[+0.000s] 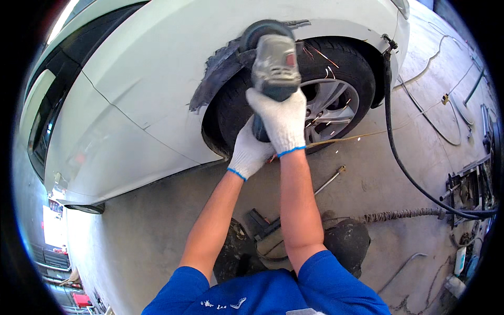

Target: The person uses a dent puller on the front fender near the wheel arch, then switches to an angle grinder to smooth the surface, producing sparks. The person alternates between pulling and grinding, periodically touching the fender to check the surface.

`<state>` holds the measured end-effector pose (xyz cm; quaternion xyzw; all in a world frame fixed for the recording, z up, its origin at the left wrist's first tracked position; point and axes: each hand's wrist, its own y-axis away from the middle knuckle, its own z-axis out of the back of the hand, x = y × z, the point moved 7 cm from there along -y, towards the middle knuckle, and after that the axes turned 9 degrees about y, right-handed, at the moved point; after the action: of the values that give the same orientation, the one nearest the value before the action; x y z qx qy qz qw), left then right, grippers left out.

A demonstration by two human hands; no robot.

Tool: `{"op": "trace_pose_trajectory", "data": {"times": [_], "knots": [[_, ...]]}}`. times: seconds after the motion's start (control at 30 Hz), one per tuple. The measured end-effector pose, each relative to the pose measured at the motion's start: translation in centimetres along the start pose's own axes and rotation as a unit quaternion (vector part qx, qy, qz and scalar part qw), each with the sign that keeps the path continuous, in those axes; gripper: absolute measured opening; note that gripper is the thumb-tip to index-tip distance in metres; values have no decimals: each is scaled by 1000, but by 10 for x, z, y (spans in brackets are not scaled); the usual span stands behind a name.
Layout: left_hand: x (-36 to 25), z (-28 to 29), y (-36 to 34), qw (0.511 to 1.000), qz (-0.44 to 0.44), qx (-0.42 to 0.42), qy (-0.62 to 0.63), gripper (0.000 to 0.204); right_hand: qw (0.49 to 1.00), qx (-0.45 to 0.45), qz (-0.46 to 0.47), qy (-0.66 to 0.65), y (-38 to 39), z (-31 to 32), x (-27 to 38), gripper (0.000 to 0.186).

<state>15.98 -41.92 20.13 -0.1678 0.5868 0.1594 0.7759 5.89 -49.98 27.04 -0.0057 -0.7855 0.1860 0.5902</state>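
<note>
An angle grinder (pixel 274 61) with a round head (pixel 262 30) sits against the white car's (pixel 131 63) fender above the rear-or-front wheel arch, on a scraped grey patch (pixel 212 76). Orange sparks fly to the right of it, over the tire (pixel 357 65) and silver rim (pixel 336 105). My right hand (pixel 278 116), in a white knit glove with blue cuff, is closed on the grinder's body. Lower and to the left, my left hand (pixel 248 149), gloved alike, is wrapped round the grinder's handle, its fingers partly hidden.
A black hose (pixel 399 157) hangs from the fender edge to metal equipment (pixel 464 189) at right. Cables cross the grey floor (pixel 136 231). A metal rod (pixel 328 181) and a ribbed hose (pixel 399 215) lie near my knees. Cluttered shelving (pixel 52 262) stands at far left.
</note>
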Motion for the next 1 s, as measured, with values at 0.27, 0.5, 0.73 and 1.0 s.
{"op": "trace_pose_trajectory", "data": {"times": [0.27,0.5,0.73,1.0], "knots": [[-13,-2,11,1000,-15,-24,-2,58,1000,17,13,5,3,-6,-9,42],[-5,-9,2,998,-50,-26,3,69,1000,24,-14,-8,-2,6,-17,46],[-17,-16,-13,995,-48,-7,-86,70,999,-7,-23,-37,-16,24,-14,39],[7,-2,0,992,-88,-25,-86,61,999,36,11,-8,1,1,-15,47]]}}
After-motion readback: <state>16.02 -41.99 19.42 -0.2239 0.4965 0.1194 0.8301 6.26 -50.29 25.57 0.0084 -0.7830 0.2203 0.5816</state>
